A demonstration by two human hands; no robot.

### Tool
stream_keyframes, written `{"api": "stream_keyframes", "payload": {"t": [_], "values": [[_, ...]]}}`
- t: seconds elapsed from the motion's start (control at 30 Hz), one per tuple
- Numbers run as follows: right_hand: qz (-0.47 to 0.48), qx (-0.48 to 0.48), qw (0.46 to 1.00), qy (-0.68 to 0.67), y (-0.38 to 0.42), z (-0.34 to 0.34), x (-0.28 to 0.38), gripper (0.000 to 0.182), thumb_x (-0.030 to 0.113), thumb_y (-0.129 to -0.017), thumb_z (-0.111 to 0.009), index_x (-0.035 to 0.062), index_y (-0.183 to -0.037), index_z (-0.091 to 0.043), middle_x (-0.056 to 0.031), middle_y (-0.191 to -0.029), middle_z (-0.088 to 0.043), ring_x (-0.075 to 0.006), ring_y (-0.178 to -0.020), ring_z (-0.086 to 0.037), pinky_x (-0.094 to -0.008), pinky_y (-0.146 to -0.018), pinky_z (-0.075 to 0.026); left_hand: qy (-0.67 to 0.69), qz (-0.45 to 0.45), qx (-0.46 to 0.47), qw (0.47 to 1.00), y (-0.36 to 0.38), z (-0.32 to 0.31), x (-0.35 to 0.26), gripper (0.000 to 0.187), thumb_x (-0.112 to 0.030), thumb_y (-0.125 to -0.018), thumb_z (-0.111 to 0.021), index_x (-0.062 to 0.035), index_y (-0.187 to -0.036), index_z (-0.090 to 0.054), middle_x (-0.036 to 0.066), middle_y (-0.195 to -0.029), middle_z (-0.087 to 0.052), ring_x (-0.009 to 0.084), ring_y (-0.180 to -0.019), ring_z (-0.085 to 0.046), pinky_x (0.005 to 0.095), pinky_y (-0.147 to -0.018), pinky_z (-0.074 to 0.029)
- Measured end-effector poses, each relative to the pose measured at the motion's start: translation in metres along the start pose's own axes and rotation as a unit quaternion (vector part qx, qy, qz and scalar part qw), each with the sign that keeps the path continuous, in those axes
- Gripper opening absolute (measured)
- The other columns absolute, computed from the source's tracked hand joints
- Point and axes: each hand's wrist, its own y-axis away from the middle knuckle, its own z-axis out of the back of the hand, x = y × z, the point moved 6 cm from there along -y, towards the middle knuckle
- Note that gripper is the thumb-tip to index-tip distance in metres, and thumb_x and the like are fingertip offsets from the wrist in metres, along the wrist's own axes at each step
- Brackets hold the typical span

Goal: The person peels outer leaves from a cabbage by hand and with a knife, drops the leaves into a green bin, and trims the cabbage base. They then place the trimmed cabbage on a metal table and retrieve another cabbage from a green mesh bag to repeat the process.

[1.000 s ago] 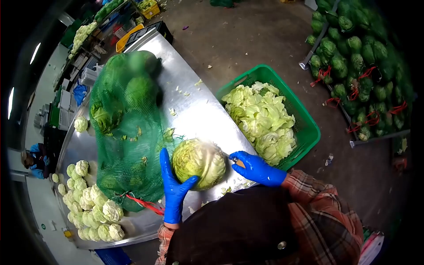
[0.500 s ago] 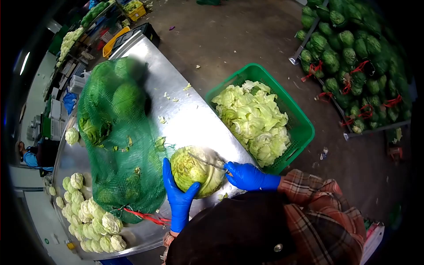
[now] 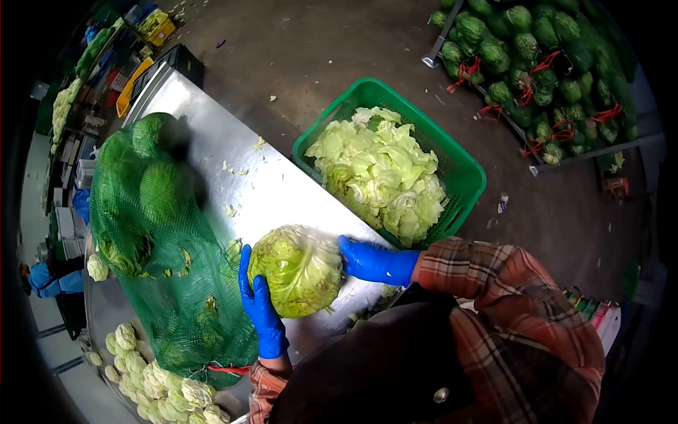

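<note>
A large green-white cabbage (image 3: 296, 272) is held above the metal table (image 3: 212, 166). My left hand (image 3: 263, 307) grips its left side, with the thumb and fingers spread against the leaves. At its right edge is my right hand (image 3: 374, 261), fingers closed; the knife seen in it earlier does not show now. To the left lies a green mesh bag (image 3: 176, 304) with whole cabbages inside and a red tie at its lower end.
Beyond the table's right edge stands a green crate (image 3: 466, 173) full of loose leaves. Trimmed cabbages (image 3: 166, 389) lie at the lower left. A rack of bagged cabbages (image 3: 526, 88) is at the upper right. Another person (image 3: 53, 279) is at the far left.
The cabbage has turned in my hands, showing a greener side. The knife has gone out of sight. The whole view has shifted, with the crate and bag now further left.
</note>
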Motion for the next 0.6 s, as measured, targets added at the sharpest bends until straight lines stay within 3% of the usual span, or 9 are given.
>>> {"api": "stream_keyframes", "payload": {"t": [0.03,0.1,0.17,0.23,0.33,0.37,0.43,0.6], "values": [[-0.009,-0.006,1.000,-0.003,-0.003,0.003,-0.004,0.037,0.029,-0.103,-0.030,0.0004,-0.113,-0.052,-0.0118,-0.094,-0.060,-0.0162,-0.082,-0.050,-0.0337,-0.082,-0.045,-0.017,-0.008,-0.002,1.000,0.002,-0.003,-0.002,0.058,-0.025,-0.092,-0.057,-0.0007,-0.141,-0.037,0.011,-0.147,-0.036,0.0222,-0.127,-0.043,0.0368,-0.107,-0.034],[0.038,-0.010,0.992,0.123,-0.002,0.008,0.002,0.038,0.026,-0.102,-0.029,-0.0027,-0.118,-0.048,-0.0193,-0.099,-0.061,-0.0262,-0.083,-0.057,-0.0390,-0.082,-0.047,-0.063,-0.040,-0.008,0.997,0.013,-0.010,-0.006,0.059,-0.027,-0.093,-0.057,0.0009,-0.141,-0.036,0.012,-0.147,-0.036,0.0238,-0.129,-0.041,0.0376,-0.108,-0.033],[0.021,-0.021,0.971,0.237,0.007,0.016,0.006,0.036,0.023,-0.100,-0.031,-0.0041,-0.117,-0.047,-0.0246,-0.099,-0.060,-0.0349,-0.084,-0.059,-0.0433,-0.079,-0.048,-0.104,-0.113,-0.015,0.988,0.030,-0.008,0.004,0.064,-0.030,-0.091,-0.060,0.0007,-0.141,-0.036,0.015,-0.147,-0.035,0.0269,-0.132,-0.037,0.0400,-0.109,-0.029],[0.019,-0.022,0.895,0.444,0.032,0.011,0.051,0.034,0.021,-0.096,-0.033,-0.0058,-0.114,-0.044,-0.0319,-0.098,-0.058,-0.0465,-0.085,-0.059,-0.0502,-0.074,-0.048,-0.107,-0.137,-0.034,0.984,0.042,-0.012,0.007,0.067,-0.032,-0.090,-0.062,0.0006,-0.141,-0.036,0.015,-0.147,-0.035,0.0277,-0.132,-0.036,0.0408,-0.110,-0.028],[0.054,-0.023,0.883,0.466,0.032,0.011,0.045,0.034,0.021,-0.095,-0.034,-0.0061,-0.113,-0.043,-0.0308,-0.094,-0.059,-0.0461,-0.083,-0.060,-0.0498,-0.071,-0.048,-0.103,-0.141,-0.055,0.983,0.050,-0.013,0.007,0.069,-0.035,-0.088,-0.064,0.0005,-0.141,-0.036,0.016,-0.147,-0.035,0.0278,-0.132,-0.036,0.0411,-0.110,-0.028],[-0.044,0.004,0.911,0.411,0.034,0.009,0.051,0.035,0.020,-0.095,-0.032,-0.0058,-0.117,-0.043,-0.0308,-0.102,-0.058,-0.0443,-0.091,-0.059,-0.0493,-0.078,-0.047,-0.111,-0.143,-0.051,0.982,0.049,-0.012,0.008,0.069,-0.035,-0.088,-0.064,0.0005,-0.140,-0.037,0.016,-0.146,-0.036,0.0277,-0.132,-0.036,0.0410,-0.110,-0.028],[-0.030,0.009,0.972,0.234,0.001,0.022,-0.028,0.037,0.022,-0.097,-0.031,-0.0055,-0.120,-0.042,-0.0291,-0.109,-0.058,-0.0408,-0.099,-0.058,-0.0469,-0.086,-0.045,-0.138,-0.149,-0.029,0.979,0.043,-0.010,0.006,0.069,-0.036,-0.087,-0.065,0.0010,-0.140,-0.038,0.016,-0.146,-0.037,0.0271,-0.131,-0.039,0.0408,-0.109,-0.030],[0.096,-0.020,0.954,0.285,0.035,-0.015,0.061,0.035,0.019,-0.097,-0.034,-0.0039,-0.121,-0.046,-0.0246,-0.110,-0.059,-0.0338,-0.097,-0.059,-0.0427,-0.087,-0.045,0.080,-0.001,0.074,0.994,-0.005,0.005,0.012,0.065,-0.032,-0.090,-0.061,0.0019,-0.140,-0.037,0.013,-0.144,-0.039,0.0239,-0.125,-0.045,0.0381,-0.106,-0.037]]}}
